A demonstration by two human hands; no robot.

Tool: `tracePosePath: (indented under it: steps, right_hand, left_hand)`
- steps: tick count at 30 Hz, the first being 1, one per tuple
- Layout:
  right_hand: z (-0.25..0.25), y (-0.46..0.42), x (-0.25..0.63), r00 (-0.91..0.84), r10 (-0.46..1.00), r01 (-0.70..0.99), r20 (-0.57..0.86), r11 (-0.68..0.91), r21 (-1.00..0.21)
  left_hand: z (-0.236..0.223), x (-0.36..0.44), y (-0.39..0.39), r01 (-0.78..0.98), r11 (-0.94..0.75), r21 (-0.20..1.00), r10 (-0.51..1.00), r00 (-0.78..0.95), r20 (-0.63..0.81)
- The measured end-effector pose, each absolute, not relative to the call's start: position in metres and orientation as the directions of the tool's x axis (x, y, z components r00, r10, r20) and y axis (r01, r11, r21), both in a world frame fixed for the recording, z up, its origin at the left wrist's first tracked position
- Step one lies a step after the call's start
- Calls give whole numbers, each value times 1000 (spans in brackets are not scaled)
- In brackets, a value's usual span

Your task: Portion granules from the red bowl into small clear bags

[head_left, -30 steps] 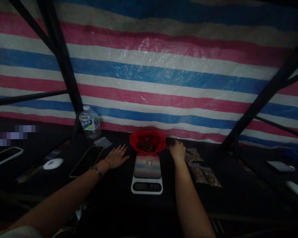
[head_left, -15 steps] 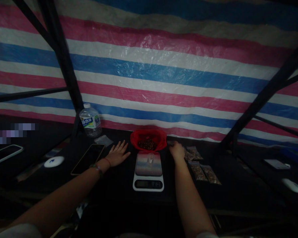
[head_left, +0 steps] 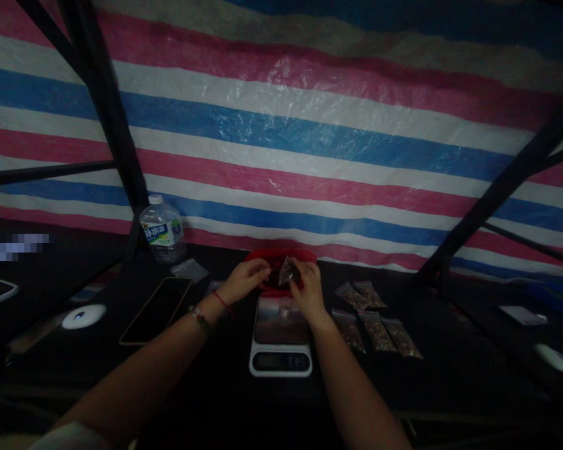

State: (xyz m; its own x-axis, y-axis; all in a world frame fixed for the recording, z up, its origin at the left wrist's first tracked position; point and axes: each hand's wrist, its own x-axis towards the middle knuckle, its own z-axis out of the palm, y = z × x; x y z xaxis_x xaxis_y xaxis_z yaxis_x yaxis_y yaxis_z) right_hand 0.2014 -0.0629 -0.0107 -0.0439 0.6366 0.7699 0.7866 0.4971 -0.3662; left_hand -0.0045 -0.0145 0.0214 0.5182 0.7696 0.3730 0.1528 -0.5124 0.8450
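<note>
Over the right side of the red bowl [head_left: 296,252], my right hand [head_left: 308,289] is closed on a small clear zip bag [head_left: 286,271] with brown bits in it. My left hand [head_left: 244,280] is at the bowl's left side, its fingers bent together; whether they pinch anything cannot be made out. Both hands hide much of the bowl's contents. Just in front of the bowl is a white kitchen scale [head_left: 280,364], with a small clear object [head_left: 285,306] on its reflective plate.
Several filled zip bags [head_left: 379,331] lie right of the scale. To the left are a phone [head_left: 157,310], a white mouse [head_left: 84,316], a flat clear bag [head_left: 190,270] and a large plastic bottle [head_left: 163,232]. Striped sheeting [head_left: 304,137] hangs behind, between dark metal posts [head_left: 106,106].
My left hand has left its flat spread on the table and moved right to the bowl, fingers bending. My right hand has moved left over the bowl, now visibly holding a zip bag.
</note>
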Motion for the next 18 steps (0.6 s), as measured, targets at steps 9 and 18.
tracePosePath:
  steps: [9,18]
  right_hand:
    - [-14,-59,200,-77,649,702,757,574,-421]
    - [-15,-61,192,-82,784,589,615,536,-604]
  left_hand:
    - [-9,36,8,-9,-405,914,830,416,371]
    - [-21,29,-9,243,-632,736,750,428,504]
